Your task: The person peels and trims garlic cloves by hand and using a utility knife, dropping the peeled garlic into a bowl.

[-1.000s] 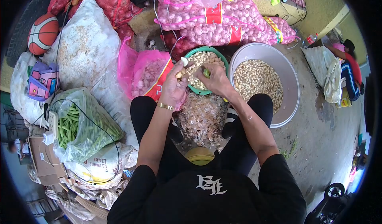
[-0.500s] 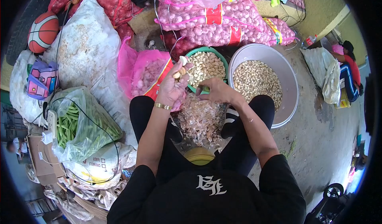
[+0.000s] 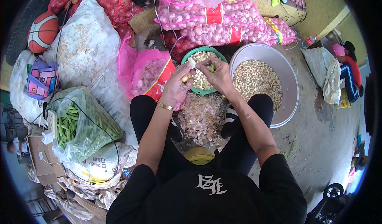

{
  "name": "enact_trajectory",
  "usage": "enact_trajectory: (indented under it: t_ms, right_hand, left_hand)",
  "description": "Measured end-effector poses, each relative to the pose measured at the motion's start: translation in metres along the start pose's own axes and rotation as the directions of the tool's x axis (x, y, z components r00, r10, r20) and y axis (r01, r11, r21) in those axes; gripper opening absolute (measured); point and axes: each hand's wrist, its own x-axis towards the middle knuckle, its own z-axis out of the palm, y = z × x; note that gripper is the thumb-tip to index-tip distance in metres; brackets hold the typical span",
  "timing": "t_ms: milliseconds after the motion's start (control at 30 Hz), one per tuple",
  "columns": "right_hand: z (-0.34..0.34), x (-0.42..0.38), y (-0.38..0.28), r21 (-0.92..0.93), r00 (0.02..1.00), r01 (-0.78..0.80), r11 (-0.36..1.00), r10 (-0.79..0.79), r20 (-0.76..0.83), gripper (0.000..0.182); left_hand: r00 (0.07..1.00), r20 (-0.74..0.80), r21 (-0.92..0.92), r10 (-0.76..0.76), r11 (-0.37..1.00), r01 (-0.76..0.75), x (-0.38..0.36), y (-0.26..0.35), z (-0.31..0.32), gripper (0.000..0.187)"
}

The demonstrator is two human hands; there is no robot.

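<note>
Garlic cloves (image 3: 184,78) lie in my left hand (image 3: 177,82), its fingers curled round them, and a pale clove (image 3: 192,63) sticks up at its fingertips. My right hand (image 3: 217,74) touches that clove with pinched fingers; a small green item, perhaps a knife handle (image 3: 212,68), shows within its grip. Both hands are over the near part of a green basin (image 3: 205,92) of cloves. A pile of papery skins (image 3: 202,118) lies below them between my feet. At the right stands a grey tub (image 3: 289,92) with many cloves in liquid.
Pink net sacks of garlic (image 3: 191,15) are stacked at the back. An open pink sack (image 3: 149,71), a white sack (image 3: 89,41) and a bag of green beans (image 3: 85,124) stand at the left. A person (image 3: 351,71) sits at the far right.
My right hand has moved up and come together with my left at the clove. My left hand has shifted slightly right, and its fingers have curled more.
</note>
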Motion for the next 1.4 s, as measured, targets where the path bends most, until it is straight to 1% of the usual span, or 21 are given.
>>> enact_trajectory:
  t_ms: [67, 200, 267, 333, 433, 467, 533, 667, 800, 867, 900, 933, 1000, 1033, 1067, 1133, 1200, 1267, 1333, 1367, 1400]
  right_hand:
    - [-0.003, 0.003, -0.005, -0.049, 0.997, 0.08, 0.996, -0.079, 0.018, 0.021]
    - [-0.005, 0.023, 0.007, 0.018, 0.997, 0.079, 0.997, -0.079, -0.007, 0.019]
    - [-0.008, 0.032, 0.007, 0.343, 0.992, -0.024, 0.939, 0.066, -0.11, 0.015]
    - [-0.015, 0.031, 0.004, 0.336, 0.994, -0.035, 0.941, 0.066, -0.082, 0.013]
    - [-0.012, 0.018, 0.01, 0.056, 0.999, -0.023, 0.998, 0.02, 0.048, 0.017]
    - [-0.01, 0.014, 0.013, 0.056, 0.999, -0.023, 0.998, 0.02, 0.048, 0.017]
    - [-0.007, 0.006, 0.003, -0.087, 0.997, 0.067, 0.994, -0.065, 0.028, 0.023]
    - [-0.002, 0.004, 0.007, -0.074, 0.999, 0.004, 0.997, -0.001, 0.038, 0.023]
    - [-0.005, 0.01, 0.006, -0.03, 0.995, 0.086, 0.996, -0.084, 0.057, 0.022]
    - [-0.008, 0.018, 0.009, 0.076, 0.998, 0.056, 0.996, -0.054, -0.024, 0.021]
    - [-0.012, 0.02, 0.009, 0.139, 0.999, -0.036, 0.99, 0.035, 0.009, 0.012]
    - [-0.015, 0.02, 0.011, 0.14, 0.999, -0.034, 0.99, 0.034, 0.008, 0.012]
    - [-0.024, 0.018, 0.016, 0.017, 0.995, 0.027, 0.999, -0.029, 0.095, 0.014]
    - [-0.029, 0.014, 0.014, -0.267, 0.973, -0.022, 0.963, 0.082, 0.215, 0.016]
    - [-0.026, 0.007, 0.021, -0.269, 0.973, -0.023, 0.963, 0.083, 0.214, 0.016]
    - [-0.016, -0.009, 0.034, -0.517, 0.885, 0.094, 0.851, 0.166, 0.434, 0.018]
    - [-0.016, -0.015, 0.026, -0.521, 0.869, 0.096, 0.848, 0.184, 0.459, 0.019]
    - [-0.016, -0.019, 0.027, -0.522, 0.85, 0.102, 0.847, 0.199, 0.488, 0.02]
    - [-0.017, -0.021, 0.035, -0.337, 0.85, 0.178, 0.925, 0.028, 0.526, 0.02]
    - [-0.019, -0.021, 0.039, -0.338, 0.85, 0.177, 0.924, 0.029, 0.526, 0.02]
    - [-0.022, -0.017, 0.027, -0.349, 0.853, 0.055, 0.936, 0.137, 0.503, 0.021]
  left_hand:
    - [1.0, -0.03, 0.013, -0.006, 1.0, 0.006, -0.002, 0.003, 0.002, 0.023]
    - [0.998, -0.058, 0.125, 0.003, 0.992, 0.004, -0.004, 0.006, 0.003, 0.024]
    - [0.998, -0.055, 0.151, 0.001, 0.989, 0.007, -0.004, 0.006, 0.001, 0.024]
    - [1.0, -0.027, 0.082, -0.009, 0.997, 0.011, -0.003, 0.006, 0.0, 0.024]
    - [0.998, -0.049, 0.004, -0.048, 0.999, 0.048, -0.002, 0.007, 0.001, 0.024]
    - [0.998, -0.049, 0.005, -0.049, 0.999, 0.049, -0.002, 0.006, 0.002, 0.024]
    - [0.998, -0.065, -0.032, -0.011, 0.999, 0.009, -0.002, 0.005, 0.005, 0.021]
    - [1.0, -0.021, 0.017, 0.007, 1.0, -0.007, 0.0, -0.001, 0.007, 0.017]
    - [1.0, -0.025, 0.062, 0.008, 0.998, -0.007, 0.0, 0.004, 0.006, 0.017]
    - [1.0, -0.018, 0.099, 0.008, 0.995, -0.006, -0.001, 0.004, 0.005, 0.018]
    - [1.0, -0.017, 0.084, 0.007, 0.996, -0.006, -0.001, 0.004, 0.003, 0.019]
    - [1.0, -0.014, 0.071, 0.006, 0.997, -0.005, -0.001, 0.005, 0.002, 0.02]
    - [0.998, -0.05, 0.09, 0.044, 0.995, -0.04, -0.001, 0.007, -0.001, 0.021]
    - [0.993, -0.084, 0.108, 0.081, 0.992, -0.072, 0.0, 0.008, -0.003, 0.022]
    - [0.993, -0.082, 0.107, 0.079, 0.992, -0.07, 0.0, 0.009, -0.004, 0.022]
    - [0.995, -0.069, 0.048, 0.073, 0.996, -0.069, 0.0, 0.012, -0.007, 0.023]
    - [0.997, -0.03, 0.019, 0.075, 0.997, -0.074, -0.001, 0.014, -0.006, 0.023]
    - [0.998, 0.042, -0.075, 0.053, 0.996, -0.05, -0.003, 0.016, -0.004, 0.023]
    - [0.998, 0.045, -0.087, 0.045, 0.995, -0.041, -0.002, 0.016, -0.004, 0.023]
    - [0.998, 0.049, -0.098, 0.035, 0.995, -0.03, -0.001, 0.016, -0.004, 0.023]
    - [0.998, 0.05, -0.099, 0.035, 0.995, -0.03, -0.001, 0.015, -0.003, 0.023]
